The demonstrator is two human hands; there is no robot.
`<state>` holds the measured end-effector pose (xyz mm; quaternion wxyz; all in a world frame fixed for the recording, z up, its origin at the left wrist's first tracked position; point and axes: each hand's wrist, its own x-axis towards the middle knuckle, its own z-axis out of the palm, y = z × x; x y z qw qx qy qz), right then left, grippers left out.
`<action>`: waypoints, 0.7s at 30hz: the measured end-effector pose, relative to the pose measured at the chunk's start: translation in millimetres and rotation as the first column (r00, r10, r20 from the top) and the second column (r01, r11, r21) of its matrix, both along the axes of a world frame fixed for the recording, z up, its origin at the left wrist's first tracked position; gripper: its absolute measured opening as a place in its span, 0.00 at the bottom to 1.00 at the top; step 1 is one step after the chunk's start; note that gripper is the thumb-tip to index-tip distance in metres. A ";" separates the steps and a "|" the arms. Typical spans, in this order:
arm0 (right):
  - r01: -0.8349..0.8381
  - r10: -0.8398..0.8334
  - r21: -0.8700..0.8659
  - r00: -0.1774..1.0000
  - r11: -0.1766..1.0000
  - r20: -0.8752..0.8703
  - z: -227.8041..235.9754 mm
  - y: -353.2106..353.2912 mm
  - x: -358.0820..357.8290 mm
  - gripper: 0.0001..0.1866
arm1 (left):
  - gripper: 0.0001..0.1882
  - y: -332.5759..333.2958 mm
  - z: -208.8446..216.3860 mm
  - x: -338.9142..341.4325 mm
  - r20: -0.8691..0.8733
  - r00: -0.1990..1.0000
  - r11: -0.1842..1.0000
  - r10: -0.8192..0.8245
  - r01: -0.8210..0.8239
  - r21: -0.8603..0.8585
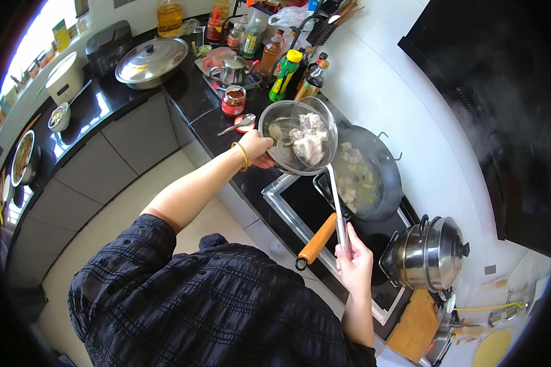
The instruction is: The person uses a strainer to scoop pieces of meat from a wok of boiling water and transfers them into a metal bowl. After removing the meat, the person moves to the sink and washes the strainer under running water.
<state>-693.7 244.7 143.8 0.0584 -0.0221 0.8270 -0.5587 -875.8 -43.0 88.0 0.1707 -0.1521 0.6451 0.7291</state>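
Gripping the metal handle of a wire skimmer (315,131) near the lower centre of the frame, the right hand (353,260) is closed around the shaft; the skimmer's mesh head sits up at frame centre, inside the mouth of a glass bowl (281,137). The left hand (257,148) clasps that bowl's lower rim and holds it tilted above the near edge of a black wok (382,177), whose wooden handle (317,240) points toward the person. Judged good practice: keep the bowl's lip low over the wok and draw pieces out gradually, limiting splash. Contents: the bowl holds pale meat chunks; the wok holds similar pale pieces with green bits. To the lower right a lidded steel pot (428,254) stands closed. Farther, at upper centre, stands a red-filled jar (233,101); upper left, a covered pan (151,60), contents hidden.
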 end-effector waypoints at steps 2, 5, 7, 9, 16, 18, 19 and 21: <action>0.018 0.007 0.184 0.991 0.983 -0.136 0.3 -1.2 0.5 0.27 | 0.11 2.1 0.8 0.1 0.005 1.000 1.000 0.001 -0.002 0.022; 0.071 -0.004 0.301 0.976 0.951 -0.218 5.8 -3.3 2.8 0.26 | 0.11 5.1 6.3 0.9 0.012 0.999 0.999 -0.035 0.035 0.016; 0.088 0.008 0.352 0.965 0.932 -0.264 5.5 1.9 2.7 0.27 | 0.12 7.2 7.4 2.4 0.004 1.000 0.999 -0.010 0.010 0.046; 0.149 -0.016 0.332 0.929 0.931 -0.370 2.7 2.8 3.6 0.26 | 0.12 7.9 3.2 1.6 -0.007 1.000 0.998 -0.015 0.015 0.067; 0.156 -0.191 -0.339 0.979 0.928 -0.070 -0.4 13.8 4.5 0.25 | 0.15 15.2 2.4 2.2 -0.005 0.998 0.996 -0.063 0.064 0.055; 0.226 -0.212 -0.554 0.973 0.801 0.090 7.8 18.0 3.4 0.24 | 0.16 14.8 0.2 0.3 0.011 0.999 0.994 -0.048 0.047 0.101; 0.271 -0.211 -0.642 0.963 0.717 0.171 11.8 23.5 4.6 0.24 | 0.16 16.1 0.6 0.9 0.021 0.999 0.991 -0.045 0.042 0.126; 0.266 -0.203 -0.722 0.963 0.639 0.175 7.3 41.1 2.0 0.21 | 0.16 15.4 5.2 7.8 -0.028 0.999 0.999 -0.033 0.034 0.035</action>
